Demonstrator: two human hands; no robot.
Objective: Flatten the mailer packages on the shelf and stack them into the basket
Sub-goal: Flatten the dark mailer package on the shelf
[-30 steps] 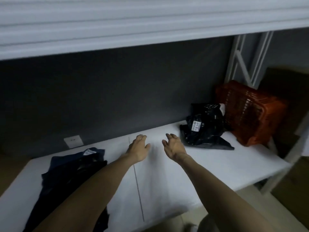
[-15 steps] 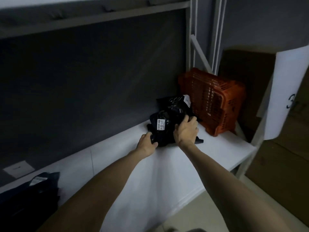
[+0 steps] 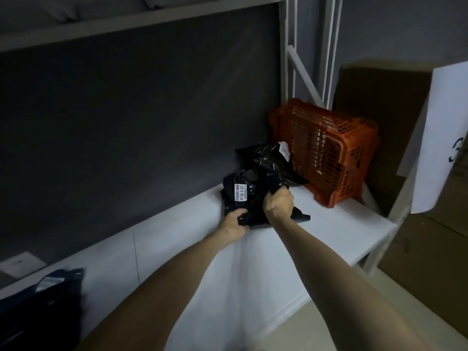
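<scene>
Looking down at a white shelf board [image 3: 329, 239] w/ a dark grey back panel behind. Approx centre of view, resting on the shelf: crumpled black plastic mailer package [image 3: 234, 202] w/ a white printed label on its front. At its 7 o'clock corner, left hand [image 3: 233, 224], grip pinching the plastic edge, fingers curled in. At its 4 o'clock side, right hand [image 3: 278, 203], grip clenched round a bunched-up fold of the same pkg. Just behind at 1 o'clock, a second black plastic mailer [image 3: 266, 154], right beside an orange slatted plastic basket [image 3: 329, 153]. Basket tilted, at 2 o'clock near the far right end of the shelf; can't tell if anything's inside. Way over at 8 o'clock, well apart, another pile of dark mailers [image 3: 43, 307] w/ a label. At 3 o'clock beyond the shelf frame, brown cardboard boxes [image 3: 379, 102] + a white paper sheet [image 3: 445, 127].
</scene>
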